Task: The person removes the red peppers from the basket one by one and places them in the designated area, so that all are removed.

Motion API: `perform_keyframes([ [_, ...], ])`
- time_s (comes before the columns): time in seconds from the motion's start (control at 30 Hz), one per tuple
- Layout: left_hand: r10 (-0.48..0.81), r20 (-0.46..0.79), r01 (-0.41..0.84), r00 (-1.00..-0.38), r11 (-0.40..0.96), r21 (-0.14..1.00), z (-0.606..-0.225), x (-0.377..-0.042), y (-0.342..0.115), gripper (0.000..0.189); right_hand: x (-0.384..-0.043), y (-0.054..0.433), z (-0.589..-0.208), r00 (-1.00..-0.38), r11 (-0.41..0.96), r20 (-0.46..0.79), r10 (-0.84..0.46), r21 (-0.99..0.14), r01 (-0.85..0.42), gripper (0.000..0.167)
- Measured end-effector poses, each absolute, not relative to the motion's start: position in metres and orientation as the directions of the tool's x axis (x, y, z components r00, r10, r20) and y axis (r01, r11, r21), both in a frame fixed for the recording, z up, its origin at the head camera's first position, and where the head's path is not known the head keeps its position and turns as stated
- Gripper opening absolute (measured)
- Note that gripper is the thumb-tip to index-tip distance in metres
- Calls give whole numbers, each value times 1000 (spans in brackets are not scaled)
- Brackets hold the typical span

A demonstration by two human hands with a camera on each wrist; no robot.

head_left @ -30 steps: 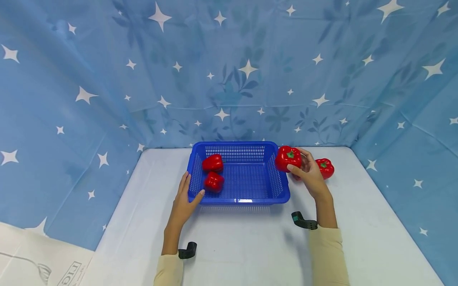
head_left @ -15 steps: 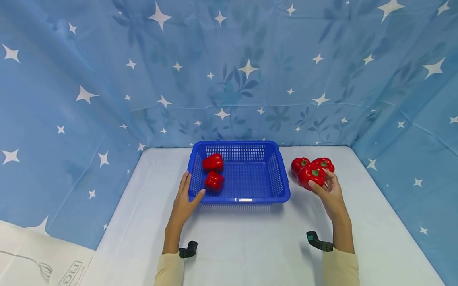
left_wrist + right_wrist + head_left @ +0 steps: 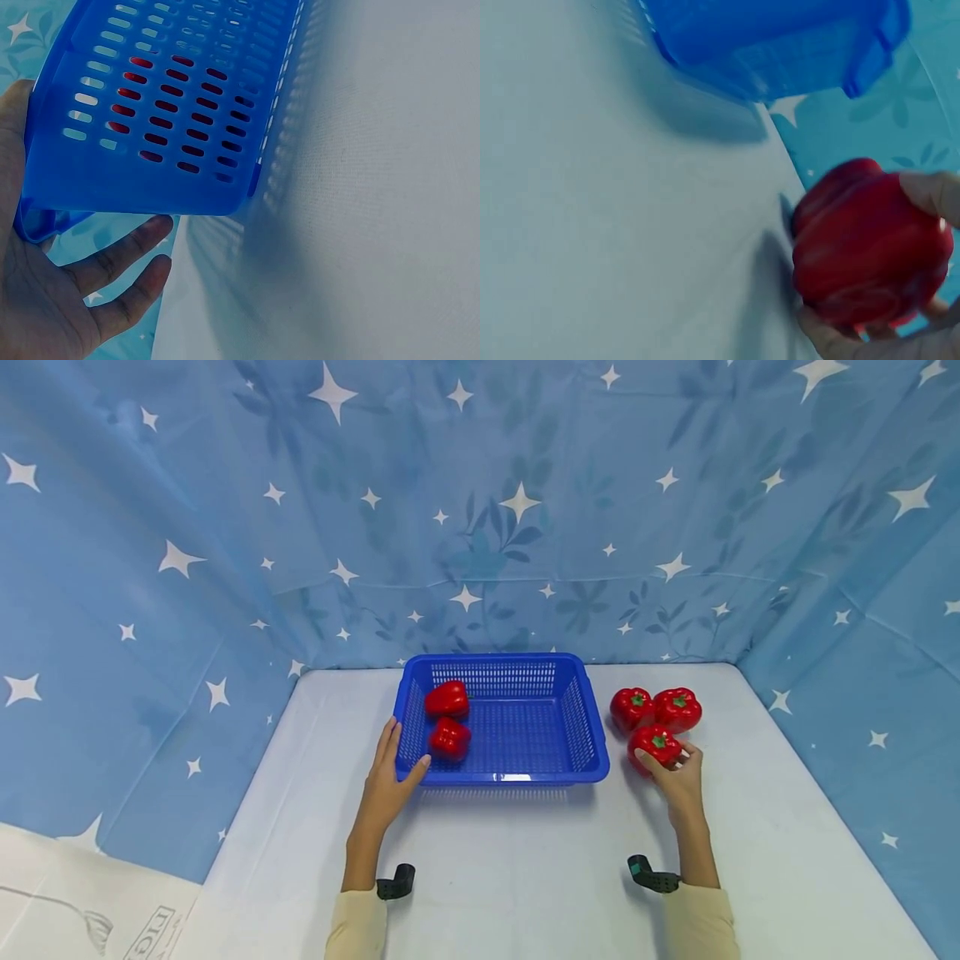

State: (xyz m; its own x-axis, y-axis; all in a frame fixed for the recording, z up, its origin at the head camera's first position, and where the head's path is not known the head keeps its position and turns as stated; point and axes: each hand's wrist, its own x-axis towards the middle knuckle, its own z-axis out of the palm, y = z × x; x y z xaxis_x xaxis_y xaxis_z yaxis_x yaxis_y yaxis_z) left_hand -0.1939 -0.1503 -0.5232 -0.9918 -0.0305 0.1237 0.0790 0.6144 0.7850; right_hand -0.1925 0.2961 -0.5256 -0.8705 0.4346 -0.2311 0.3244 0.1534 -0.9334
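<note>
My right hand point(image 3: 678, 781) holds a red bell pepper point(image 3: 654, 745) between thumb and fingers, low over the table right of the blue basket point(image 3: 513, 779). The same pepper point(image 3: 870, 247) fills the lower right of the right wrist view. Just behind it sit two more red bell peppers, one on the left point(image 3: 631, 708) and one on the right point(image 3: 677, 708). At the basket's front left corner rests my left hand point(image 3: 385, 789), thumb at the rim and fingers extended along the outside. Two red peppers, one behind point(image 3: 447, 699) and one in front point(image 3: 450, 739), lie in the basket's left part.
A white table point(image 3: 510, 868) carries everything. Blue star-patterned cloth point(image 3: 480, 510) hangs behind and along both sides. Pale printed fabric point(image 3: 90, 893) lies at the lower left. Black devices are strapped to the left wrist point(image 3: 396, 882) and right wrist point(image 3: 652, 874).
My right hand has carried its pepper from beside the basket's right rim rightward, then down towards the front, uncovering the two peppers behind. The left hand and basket stay put.
</note>
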Motion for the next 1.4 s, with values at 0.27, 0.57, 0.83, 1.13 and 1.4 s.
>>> perform_keyframes([
  [0.27, -22, 123, 84, -992, 611, 787, -523, -194, -149, 87, -203, 284, -529, -801, 115, -198, 565, -942, 315, 93],
  [0.57, -21, 135, 93, -991, 623, 777, -522, -195, -149, 86, -207, 271, -529, -771, 116, -158, 617, -950, 288, 89],
  [0.83, -23, 125, 84, -992, 621, 779, -523, -195, -149, 86, -208, 268, -530, -766, 129, -172, 619, -940, 315, 91],
  [1.13, -22, 126, 86, -992, 618, 782, -523, -194, -150, 86, -209, 265, -529, -775, 134, -192, 603, -933, 335, 95],
  [1.4, -23, 125, 85, -992, 617, 782, -524, -194, -149, 87, -207, 264, -532, -780, 152, -178, 600, -932, 330, 99],
])
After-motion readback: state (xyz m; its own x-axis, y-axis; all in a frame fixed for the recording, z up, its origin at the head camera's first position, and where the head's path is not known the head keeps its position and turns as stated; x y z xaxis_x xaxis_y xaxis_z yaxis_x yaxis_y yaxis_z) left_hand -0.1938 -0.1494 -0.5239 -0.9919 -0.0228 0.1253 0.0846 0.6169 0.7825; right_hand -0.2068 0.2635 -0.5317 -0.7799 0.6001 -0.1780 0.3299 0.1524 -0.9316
